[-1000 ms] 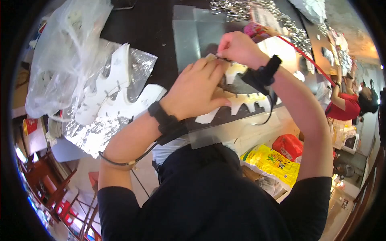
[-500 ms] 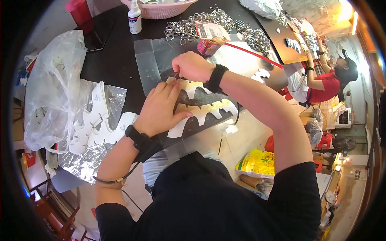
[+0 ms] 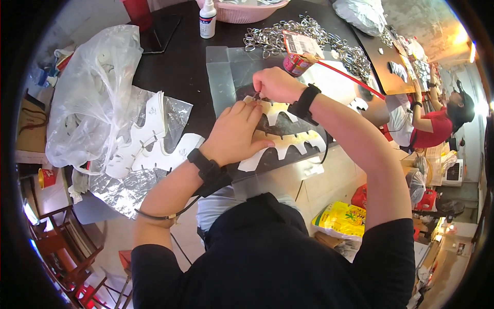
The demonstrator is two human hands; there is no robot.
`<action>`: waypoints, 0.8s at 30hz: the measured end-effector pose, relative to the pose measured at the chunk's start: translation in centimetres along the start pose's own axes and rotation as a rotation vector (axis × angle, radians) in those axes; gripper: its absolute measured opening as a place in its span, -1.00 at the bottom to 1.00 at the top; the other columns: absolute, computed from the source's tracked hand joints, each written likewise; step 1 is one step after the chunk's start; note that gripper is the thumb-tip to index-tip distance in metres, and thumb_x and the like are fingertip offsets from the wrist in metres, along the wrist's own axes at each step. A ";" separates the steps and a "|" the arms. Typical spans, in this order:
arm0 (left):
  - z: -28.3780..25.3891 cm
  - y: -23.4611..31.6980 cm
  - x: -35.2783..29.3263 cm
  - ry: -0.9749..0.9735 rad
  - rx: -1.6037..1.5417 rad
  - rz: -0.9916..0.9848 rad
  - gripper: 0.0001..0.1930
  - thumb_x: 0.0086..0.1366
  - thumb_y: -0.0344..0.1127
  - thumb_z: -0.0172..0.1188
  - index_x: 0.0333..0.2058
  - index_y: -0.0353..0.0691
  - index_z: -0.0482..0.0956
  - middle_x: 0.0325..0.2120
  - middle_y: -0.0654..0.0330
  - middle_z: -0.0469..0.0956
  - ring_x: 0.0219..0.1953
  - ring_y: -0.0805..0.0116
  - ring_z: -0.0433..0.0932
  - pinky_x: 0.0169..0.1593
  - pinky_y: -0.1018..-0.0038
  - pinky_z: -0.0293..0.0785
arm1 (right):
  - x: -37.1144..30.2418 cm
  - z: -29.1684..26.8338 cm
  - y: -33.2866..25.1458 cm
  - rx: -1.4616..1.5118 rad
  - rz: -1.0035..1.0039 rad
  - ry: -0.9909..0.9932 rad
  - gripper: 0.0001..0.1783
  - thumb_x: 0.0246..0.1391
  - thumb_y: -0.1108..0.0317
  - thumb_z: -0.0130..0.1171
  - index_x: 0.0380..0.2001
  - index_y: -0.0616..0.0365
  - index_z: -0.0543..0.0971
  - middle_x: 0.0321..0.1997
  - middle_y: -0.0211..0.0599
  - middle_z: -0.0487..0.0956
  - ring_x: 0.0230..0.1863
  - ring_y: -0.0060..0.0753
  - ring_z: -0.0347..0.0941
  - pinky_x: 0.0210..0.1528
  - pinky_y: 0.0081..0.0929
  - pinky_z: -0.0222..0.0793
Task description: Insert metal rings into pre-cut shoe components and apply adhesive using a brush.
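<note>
Two white notched cut-out pieces with yellowish patches lie on a clear plastic sheet (image 3: 221, 67) on the dark table: a near piece (image 3: 288, 145) and a far piece (image 3: 276, 109). My left hand (image 3: 236, 129) rests flat over their left ends, fingers stretched and thumb out by the near piece. Just beyond its fingertips, my right hand (image 3: 279, 85) is closed in a pinch at the far piece's left end. A small dark bit shows under the right fingers, too hidden to name. Behind the right hand stands a small pink tin (image 3: 297, 65) with a brownish rim.
More white cut-outs (image 3: 146, 141) lie on crinkled clear film at left, beside a plastic bag (image 3: 95, 103). Behind are a white spray bottle (image 3: 207, 20), a pink basket (image 3: 252, 12) and a heap of metal rings (image 3: 324, 36). A person in red (image 3: 432, 126) works at right.
The whole view has shifted, so the table and both hands sit farther right in the picture. Against the white pieces, both hands stay in nearly the same place and pose.
</note>
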State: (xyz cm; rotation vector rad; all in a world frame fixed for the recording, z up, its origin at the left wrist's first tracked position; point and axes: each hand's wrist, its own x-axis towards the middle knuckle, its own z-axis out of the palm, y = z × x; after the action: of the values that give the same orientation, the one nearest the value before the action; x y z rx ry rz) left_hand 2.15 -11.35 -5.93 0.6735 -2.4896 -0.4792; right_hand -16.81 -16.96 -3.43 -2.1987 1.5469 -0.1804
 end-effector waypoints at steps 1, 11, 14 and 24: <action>-0.1 0.2 0.2 0.000 0.000 0.012 -0.21 -0.02 0.09 0.25 0.03 -0.44 0.27 -0.05 -0.07 0.37 -0.05 0.02 0.34 0.00 0.25 0.31 | 0.0 0.0 0.1 0.002 0.028 -0.018 -0.88 -0.33 0.55 0.13 -0.58 0.16 0.48 -0.50 -0.13 0.54 -0.37 -0.02 0.49 -0.35 -0.23 0.40; -0.3 0.2 0.6 -0.047 0.017 0.016 -0.29 0.02 0.03 0.25 0.00 -0.41 0.30 -0.05 -0.07 0.38 -0.03 0.00 0.35 0.04 0.26 0.30 | -10.7 -4.5 -3.7 0.097 -0.019 0.032 -0.89 0.00 0.39 0.03 -0.43 0.19 0.48 -0.49 -0.12 0.51 -0.39 -0.06 0.45 -0.33 -0.32 0.35; -0.6 0.1 0.2 -0.062 0.020 -0.009 -0.29 0.01 0.02 0.25 0.00 -0.41 0.30 -0.05 -0.07 0.38 -0.03 0.00 0.35 0.04 0.26 0.29 | -14.6 -6.0 -0.8 0.108 0.128 -0.076 -0.85 0.00 0.35 0.02 -0.40 0.17 0.51 -0.47 -0.11 0.53 -0.40 -0.12 0.48 -0.31 -0.35 0.37; -1.7 1.5 1.3 -0.153 0.072 -0.045 -0.29 -0.02 0.09 0.23 -0.05 -0.38 0.34 -0.11 0.00 0.41 -0.08 0.06 0.33 -0.01 0.25 0.24 | -13.9 -9.8 21.4 -0.447 0.380 0.648 -0.88 -0.10 0.46 0.02 -0.48 0.12 0.54 -0.40 -0.14 0.51 -0.26 -0.04 0.46 -0.25 -0.21 0.34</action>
State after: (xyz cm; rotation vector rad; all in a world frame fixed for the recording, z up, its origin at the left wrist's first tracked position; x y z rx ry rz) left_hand 1.61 -11.19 -3.42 0.7482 -2.6505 -0.4761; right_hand -43.75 -12.83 -1.82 -2.2228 2.5392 -0.5065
